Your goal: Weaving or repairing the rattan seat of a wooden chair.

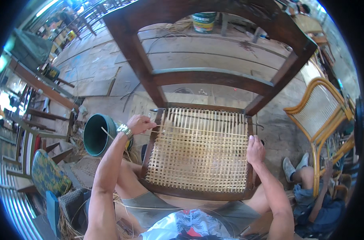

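Observation:
A dark wooden chair point(214, 76) lies across my lap, its woven cane seat point(198, 160) facing up and its backrest pointing away from me. Close weave fills the near and middle part of the seat; toward the backrest, the lengthwise strips run with gaps between them. My left hand point(139, 124), wearing a watch, pinches the end of a cane strand point(202, 130) at the left rail. That strand stretches across the seat to the right side. At the right rail point(250, 168), my right hand point(255, 150) grips the frame, thumb on top. A thin dark rod point(258, 125) sticks out past the rail, above that hand.
A green bucket point(97, 136) stands at my left, a light strip leaning from it. To the right are a rattan chair point(316, 108) and another person's legs point(304, 176). Another bucket point(204, 22) is beyond the backrest. Chair parts and a camouflage-patterned pad point(50, 172) crowd the left.

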Tool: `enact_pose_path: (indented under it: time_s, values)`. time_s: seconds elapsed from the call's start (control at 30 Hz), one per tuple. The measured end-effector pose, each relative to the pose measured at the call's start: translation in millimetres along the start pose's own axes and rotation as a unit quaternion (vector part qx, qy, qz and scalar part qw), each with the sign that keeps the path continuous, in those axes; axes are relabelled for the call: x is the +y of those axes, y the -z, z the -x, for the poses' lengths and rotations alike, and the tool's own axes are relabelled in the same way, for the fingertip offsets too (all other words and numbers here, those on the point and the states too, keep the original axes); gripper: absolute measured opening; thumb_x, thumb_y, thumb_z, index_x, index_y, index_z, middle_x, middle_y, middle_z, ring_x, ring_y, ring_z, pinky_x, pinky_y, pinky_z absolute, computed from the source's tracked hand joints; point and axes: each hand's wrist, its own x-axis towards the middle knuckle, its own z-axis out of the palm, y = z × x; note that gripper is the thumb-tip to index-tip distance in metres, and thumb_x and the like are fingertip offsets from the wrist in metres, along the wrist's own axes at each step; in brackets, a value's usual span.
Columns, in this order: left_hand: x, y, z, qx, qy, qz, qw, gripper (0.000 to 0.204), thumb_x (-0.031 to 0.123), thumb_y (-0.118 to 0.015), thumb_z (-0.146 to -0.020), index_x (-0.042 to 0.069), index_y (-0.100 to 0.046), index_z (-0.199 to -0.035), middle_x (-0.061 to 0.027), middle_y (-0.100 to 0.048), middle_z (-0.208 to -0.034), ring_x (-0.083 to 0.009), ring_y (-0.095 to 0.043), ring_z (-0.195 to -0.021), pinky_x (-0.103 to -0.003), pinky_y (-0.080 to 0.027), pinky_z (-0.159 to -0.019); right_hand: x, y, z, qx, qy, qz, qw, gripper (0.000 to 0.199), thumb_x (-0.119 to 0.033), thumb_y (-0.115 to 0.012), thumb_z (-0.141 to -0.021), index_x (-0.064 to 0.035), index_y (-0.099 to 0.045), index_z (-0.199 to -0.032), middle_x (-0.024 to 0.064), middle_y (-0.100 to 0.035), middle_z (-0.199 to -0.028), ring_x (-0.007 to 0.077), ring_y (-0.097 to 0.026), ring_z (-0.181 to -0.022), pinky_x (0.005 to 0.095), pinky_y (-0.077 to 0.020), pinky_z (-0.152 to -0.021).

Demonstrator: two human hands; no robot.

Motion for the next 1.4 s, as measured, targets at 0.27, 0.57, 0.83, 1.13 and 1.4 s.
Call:
enact_pose_path:
  time_s: [0.27, 0.57, 0.83, 1.13, 1.4]
  values:
    - [-44, -2, -3, -0.066, -0.021, 0.093, 0.993, 0.04, 0.044, -0.064, -0.092, 0.006, -0.07, -0.079, -0.0002, -0.067, -0.064, -0.0097, -0.059, -0.057, -0.027, -0.046, -0.058, 0, 0, -3, -0.025, -0.002, 0.04, 0.999, 0.044, -0.034, -0.034, -0.104, 0.0022, -0.057, -0.113, 0.0258, -0.064, -0.105, 0.0444, -0.062, -0.097, 0.0515, -0.0487, -0.083]
    - [-55, 33, 22, 0.073, -0.012, -0.095, 0.993, 0.031, 0.032, -0.063, -0.091, 0.002, -0.072, -0.092, -0.0178, -0.068, -0.08, -0.0299, -0.066, -0.073, -0.038, -0.052, -0.07, -17, 17, -5, 0.114, 0.131, 0.008, 0.985, 0.038, -0.022, -0.055, -0.094, -0.0018, -0.05, -0.126, 0.0239, -0.051, -0.123, 0.0416, -0.051, -0.114, 0.0489, -0.0429, -0.094]
    - [-83, 169, 156, 0.343, -0.081, -0.098, 0.931, 0.024, 0.019, -0.067, -0.09, -0.002, -0.06, -0.079, -0.0109, -0.047, -0.061, -0.0157, -0.041, -0.058, -0.035, -0.037, -0.055, -82, 28, -39, -0.195, 0.258, -0.161, 0.932, 0.028, -0.022, -0.051, -0.1, -0.006, -0.057, -0.123, 0.0122, -0.067, -0.104, 0.0234, -0.064, -0.095, 0.0424, -0.0512, -0.087]
    - [-135, 182, 235, 0.388, 0.168, -0.151, 0.893, 0.028, 0.025, -0.063, -0.095, -0.002, -0.069, -0.09, -0.0094, -0.063, -0.069, -0.0145, -0.057, -0.065, -0.034, -0.046, -0.061, -70, 216, -69, -0.12, 0.195, -0.673, 0.703, 0.011, -0.019, -0.059, -0.098, -0.0102, -0.064, -0.094, -0.0002, -0.063, -0.088, 0.003, -0.048, -0.066, 0.018, -0.0402, -0.057]
    - [210, -112, 85, 0.051, -0.257, 0.057, 0.964, 0.088, 0.039, -0.067, -0.09, 0.002, -0.017, -0.153, -0.0249, -0.019, -0.158, -0.0371, -0.024, -0.146, -0.044, -0.023, -0.12, 37, 418, 0, 0.229, 0.268, -0.646, 0.677, 0.022, -0.021, -0.049, -0.103, -0.0011, -0.058, -0.104, -0.0051, -0.038, -0.069, 0.0023, -0.028, -0.054, 0.0202, -0.0228, -0.052]
